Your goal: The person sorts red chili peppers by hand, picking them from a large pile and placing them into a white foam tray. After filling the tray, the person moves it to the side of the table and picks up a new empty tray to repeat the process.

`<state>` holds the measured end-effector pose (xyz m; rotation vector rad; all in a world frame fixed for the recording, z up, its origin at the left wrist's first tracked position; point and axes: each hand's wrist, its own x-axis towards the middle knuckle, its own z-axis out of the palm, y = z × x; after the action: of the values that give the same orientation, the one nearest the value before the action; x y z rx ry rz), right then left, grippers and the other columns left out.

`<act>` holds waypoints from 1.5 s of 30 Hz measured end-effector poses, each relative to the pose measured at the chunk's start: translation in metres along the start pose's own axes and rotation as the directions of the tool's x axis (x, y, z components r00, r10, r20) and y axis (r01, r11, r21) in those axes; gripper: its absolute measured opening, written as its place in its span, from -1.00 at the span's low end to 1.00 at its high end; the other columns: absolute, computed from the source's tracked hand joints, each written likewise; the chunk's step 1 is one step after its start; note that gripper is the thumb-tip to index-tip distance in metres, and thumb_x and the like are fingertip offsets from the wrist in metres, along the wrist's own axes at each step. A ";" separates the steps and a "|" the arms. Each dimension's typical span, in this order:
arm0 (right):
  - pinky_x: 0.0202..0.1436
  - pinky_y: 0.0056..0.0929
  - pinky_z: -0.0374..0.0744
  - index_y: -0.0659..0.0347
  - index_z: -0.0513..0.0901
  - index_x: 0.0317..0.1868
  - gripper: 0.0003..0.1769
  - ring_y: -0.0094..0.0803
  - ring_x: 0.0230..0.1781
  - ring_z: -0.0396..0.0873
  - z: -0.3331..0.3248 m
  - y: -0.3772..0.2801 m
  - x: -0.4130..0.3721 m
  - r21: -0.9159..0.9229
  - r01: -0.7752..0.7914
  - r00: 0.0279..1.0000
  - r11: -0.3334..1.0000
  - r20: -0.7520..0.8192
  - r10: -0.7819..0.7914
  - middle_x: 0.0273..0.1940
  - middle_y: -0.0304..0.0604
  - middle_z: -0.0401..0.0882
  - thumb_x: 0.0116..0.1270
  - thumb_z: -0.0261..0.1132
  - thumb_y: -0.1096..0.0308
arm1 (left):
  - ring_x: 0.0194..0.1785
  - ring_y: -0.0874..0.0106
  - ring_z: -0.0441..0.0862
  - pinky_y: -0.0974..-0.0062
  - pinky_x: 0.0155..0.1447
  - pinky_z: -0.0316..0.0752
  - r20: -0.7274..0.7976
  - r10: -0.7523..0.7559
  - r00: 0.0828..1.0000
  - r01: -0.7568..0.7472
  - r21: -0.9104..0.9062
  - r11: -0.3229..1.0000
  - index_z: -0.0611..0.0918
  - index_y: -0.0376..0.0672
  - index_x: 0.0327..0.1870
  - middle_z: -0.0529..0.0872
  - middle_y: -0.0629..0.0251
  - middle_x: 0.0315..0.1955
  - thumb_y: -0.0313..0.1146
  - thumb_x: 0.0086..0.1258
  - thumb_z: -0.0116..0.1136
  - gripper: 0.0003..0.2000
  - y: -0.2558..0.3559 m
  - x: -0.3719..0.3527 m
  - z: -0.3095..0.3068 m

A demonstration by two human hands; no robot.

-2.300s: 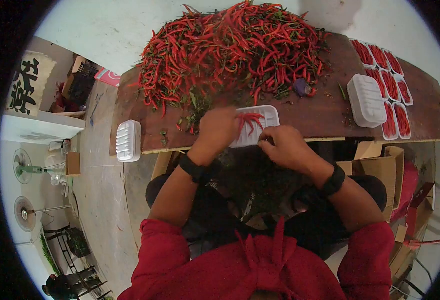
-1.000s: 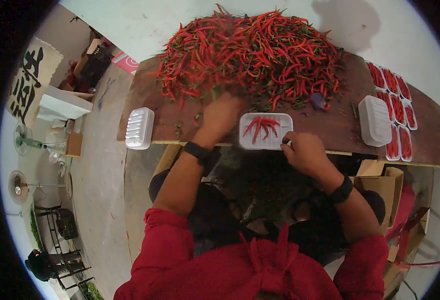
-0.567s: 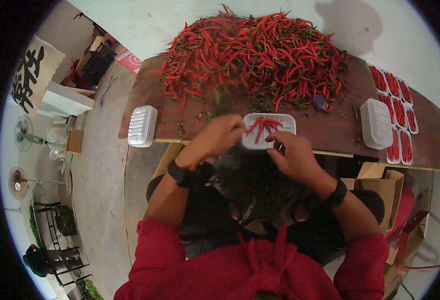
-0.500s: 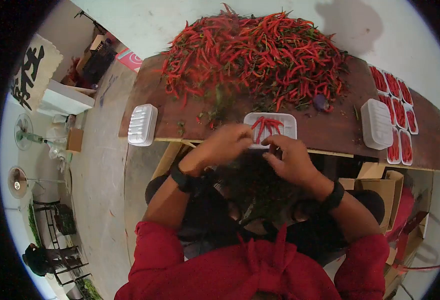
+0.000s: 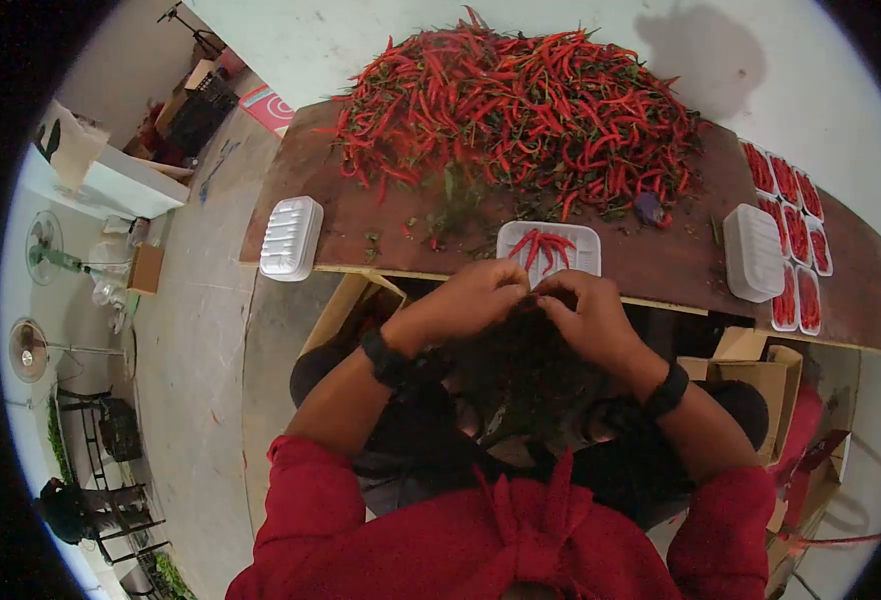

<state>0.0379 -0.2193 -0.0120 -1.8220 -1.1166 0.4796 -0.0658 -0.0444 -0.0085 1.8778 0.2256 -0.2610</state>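
A white plastic tray [image 5: 579, 246] with several red chilies [image 5: 541, 248] in it sits at the table's front edge. Just in front of it, over the floor, my left hand [image 5: 473, 303] and my right hand [image 5: 593, 318] meet fingertip to fingertip. Both are closed in a pinch. Whatever lies between the fingertips is too small and dark to make out. Beyond the tray rises a large heap of red chilies [image 5: 521, 110] with green stems and leaves.
A stack of upturned trays [image 5: 291, 238] stands at the left edge, another stack [image 5: 754, 252] at the right. Filled chili trays [image 5: 809, 300] lie farther right. Cardboard boxes [image 5: 761, 380] are under the table. Far left, a person [image 5: 66, 512] sits near fans [image 5: 29, 350].
My left hand has come down from the tray's left side to join my right fingertips in front of the tray. My right hand has shifted slightly lower. The view has tilted slightly.
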 end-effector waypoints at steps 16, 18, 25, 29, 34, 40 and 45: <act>-0.18 -0.06 0.51 0.20 0.64 -0.33 -0.79 0.02 -0.28 0.58 0.000 -0.002 0.002 -0.296 -0.048 0.989 0.954 0.122 0.087 -0.35 0.03 0.61 0.13 0.23 0.24 | -0.30 0.23 0.60 0.30 -0.18 0.48 -0.099 0.188 0.977 -0.122 0.465 0.877 0.57 -0.23 -0.33 0.63 0.11 -0.41 -0.32 0.15 0.17 -0.83 0.006 0.004 0.011; -0.19 -0.04 0.50 0.19 0.63 -0.34 -0.79 0.03 -0.29 0.58 0.000 -0.005 0.001 -0.348 -0.046 0.982 0.937 0.156 0.107 -0.36 0.03 0.61 0.13 0.21 0.23 | -0.29 0.13 0.60 0.23 -0.19 0.48 -0.089 0.200 0.976 -0.116 0.564 0.818 0.57 -0.22 -0.36 0.63 0.06 -0.41 -0.30 0.12 0.17 -0.82 0.006 0.005 0.015; -0.24 -0.19 0.52 0.24 0.63 -0.36 -0.85 -0.04 -0.32 0.58 -0.020 -0.001 0.012 -0.435 0.004 0.994 0.900 0.104 0.045 -0.37 0.02 0.61 0.08 0.27 0.35 | -0.35 -0.01 0.57 0.09 -0.26 0.45 -0.014 0.154 0.988 -0.091 0.749 0.656 0.60 -0.23 -0.48 0.60 0.01 -0.52 -0.18 0.14 0.15 -0.74 -0.005 -0.002 0.011; -0.23 -0.20 0.51 0.26 0.62 -0.32 -0.85 -0.04 -0.29 0.58 -0.039 0.013 0.039 -0.452 -0.017 0.999 0.892 0.017 0.028 -0.34 0.04 0.60 0.12 0.25 0.38 | -0.36 0.01 0.58 0.11 -0.25 0.46 0.069 0.184 0.981 -0.180 0.686 0.705 0.62 -0.26 -0.50 0.60 0.00 -0.54 -0.14 0.16 0.16 -0.70 -0.002 -0.004 0.013; -0.24 -0.21 0.50 0.30 0.60 -0.30 -0.85 -0.02 -0.33 0.58 -0.042 0.018 0.066 -0.450 -0.022 1.000 0.893 0.006 0.028 -0.39 0.05 0.59 0.13 0.23 0.40 | -0.35 -0.01 0.57 0.08 -0.24 0.46 0.059 0.189 0.980 -0.176 0.696 0.696 0.61 -0.25 -0.47 0.60 -0.01 -0.51 -0.17 0.19 0.13 -0.72 -0.011 -0.006 0.009; -0.28 -0.22 0.50 0.31 0.61 -0.31 -0.83 -0.01 -0.35 0.58 -0.035 0.021 0.075 -0.469 0.000 0.992 0.883 0.109 0.058 -0.42 0.07 0.59 0.13 0.22 0.39 | -0.33 -0.02 0.56 0.06 -0.23 0.45 0.053 0.160 0.986 -0.151 0.698 0.700 0.58 -0.25 -0.45 0.60 -0.01 -0.48 -0.18 0.22 0.10 -0.73 -0.012 -0.008 0.003; -0.26 -0.22 0.50 0.31 0.65 -0.36 -0.82 -0.05 -0.37 0.59 -0.033 0.023 0.076 -0.500 -0.072 0.979 0.863 0.128 0.156 -0.44 0.09 0.60 0.08 0.23 0.37 | -0.32 -0.03 0.56 0.05 -0.22 0.45 0.059 0.180 0.982 -0.171 0.689 0.704 0.58 -0.26 -0.45 0.59 -0.01 -0.49 -0.18 0.21 0.10 -0.73 -0.013 -0.009 0.001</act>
<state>0.1117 -0.1755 -0.0053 -2.3414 -1.3377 0.4459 -0.0781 -0.0417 -0.0176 2.6384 -0.0686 -0.2157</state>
